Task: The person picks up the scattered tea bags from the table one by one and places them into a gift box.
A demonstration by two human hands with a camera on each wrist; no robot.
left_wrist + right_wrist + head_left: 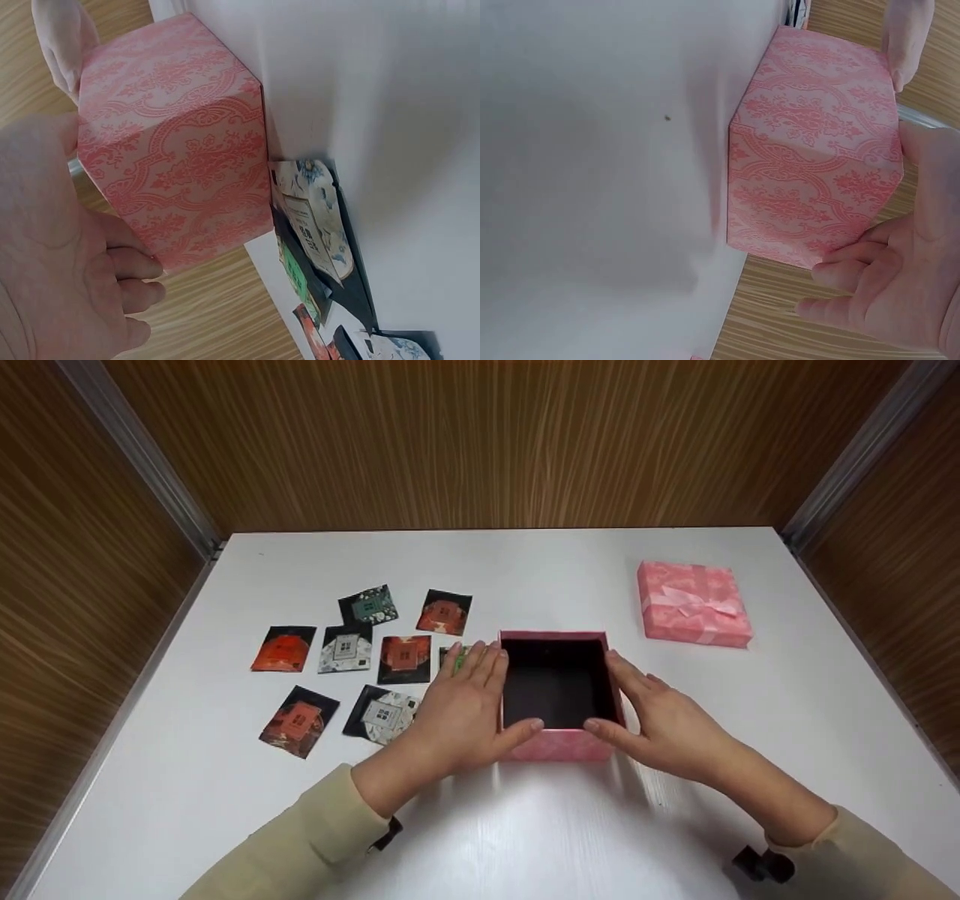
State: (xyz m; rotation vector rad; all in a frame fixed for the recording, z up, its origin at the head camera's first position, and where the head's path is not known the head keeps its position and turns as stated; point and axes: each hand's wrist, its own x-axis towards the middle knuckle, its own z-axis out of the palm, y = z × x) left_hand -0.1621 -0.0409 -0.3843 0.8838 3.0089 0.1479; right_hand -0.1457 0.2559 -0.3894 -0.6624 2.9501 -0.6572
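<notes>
An open pink patterned box (556, 745) with a dark inside stands upright on the white table. My left hand (469, 716) lies along its left side with fingers extended and the thumb on the near rim. On the opposite side, my right hand (671, 727) touches the box wall, its thumb also at the near rim. In both wrist views the fingertips rest high against the box's sides. Partly covered by the left hand are a green-labelled sachet (445, 658) and a white floral sachet (384, 714).
Several more dark sachets lie left of the box, among them an orange one (285, 649) and a green floral one (369, 606). A pink lid with a ribbon bow (694, 604) sits at the back right. Wood-grain panels (480, 442) border the table (540, 840).
</notes>
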